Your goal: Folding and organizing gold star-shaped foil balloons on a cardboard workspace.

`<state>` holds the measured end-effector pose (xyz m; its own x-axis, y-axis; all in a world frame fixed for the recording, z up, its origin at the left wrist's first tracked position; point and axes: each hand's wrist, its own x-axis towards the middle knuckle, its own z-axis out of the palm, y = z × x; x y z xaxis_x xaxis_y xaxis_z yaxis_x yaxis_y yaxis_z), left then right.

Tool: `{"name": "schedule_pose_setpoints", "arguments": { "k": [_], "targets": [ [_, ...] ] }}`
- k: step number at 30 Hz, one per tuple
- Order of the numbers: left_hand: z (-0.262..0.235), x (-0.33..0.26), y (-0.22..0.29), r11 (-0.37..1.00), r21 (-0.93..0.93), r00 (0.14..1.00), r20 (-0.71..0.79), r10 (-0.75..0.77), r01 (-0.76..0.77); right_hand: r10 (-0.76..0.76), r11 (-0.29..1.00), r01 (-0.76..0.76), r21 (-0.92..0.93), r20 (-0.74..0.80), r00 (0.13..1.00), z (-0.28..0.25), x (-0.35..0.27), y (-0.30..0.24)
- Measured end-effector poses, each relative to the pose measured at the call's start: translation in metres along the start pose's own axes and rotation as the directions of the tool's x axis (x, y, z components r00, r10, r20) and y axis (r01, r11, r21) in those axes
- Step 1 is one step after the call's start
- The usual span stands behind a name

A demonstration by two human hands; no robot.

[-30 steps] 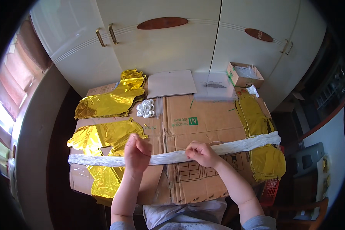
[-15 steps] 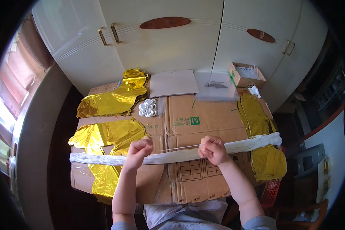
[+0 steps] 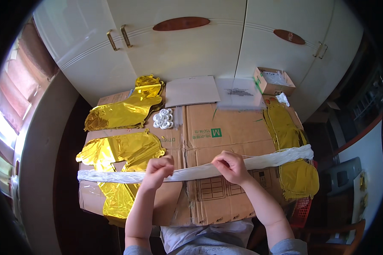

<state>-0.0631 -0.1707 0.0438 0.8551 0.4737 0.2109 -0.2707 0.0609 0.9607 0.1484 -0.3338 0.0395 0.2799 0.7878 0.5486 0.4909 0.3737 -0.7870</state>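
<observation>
A long white crinkled strip stretches across the flattened cardboard from left to right. My left hand pinches it near the middle. My right hand grips it a little further right, fingers curled over it. Gold foil balloons lie under and around the strip: one at the left under its end, another behind that, and a long one at the right.
A cluster of small white rings lies behind my left hand. A grey sheet and a clear packet rest at the back. An open small box stands at the back right. White cabinet doors rise behind.
My two hands have shifted along the white strip, the right one moving outward then in again; the strip stays stretched across the cardboard.
</observation>
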Motion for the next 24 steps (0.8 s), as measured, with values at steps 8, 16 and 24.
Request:
{"name": "schedule_pose_setpoints", "arguments": {
  "k": [8,16,24],
  "targets": [
    [0.022,0.011,-0.006,0.961,0.255,0.966,-0.207,0.157,-0.102,-0.125,0.988,0.145,-0.044,0.308,0.943,0.014,-0.006,-0.009],
    [0.0,-0.005,-0.026,0.926,-0.372,0.992,0.126,-0.019,0.065,0.056,0.997,-0.053,-0.05,0.058,0.997,0.009,-0.004,-0.007],
    [0.03,0.006,-0.003,0.645,0.742,0.981,0.098,0.165,-0.182,-0.05,0.992,0.02,0.128,0.232,0.971,0.011,-0.006,-0.021]
  ]
}}
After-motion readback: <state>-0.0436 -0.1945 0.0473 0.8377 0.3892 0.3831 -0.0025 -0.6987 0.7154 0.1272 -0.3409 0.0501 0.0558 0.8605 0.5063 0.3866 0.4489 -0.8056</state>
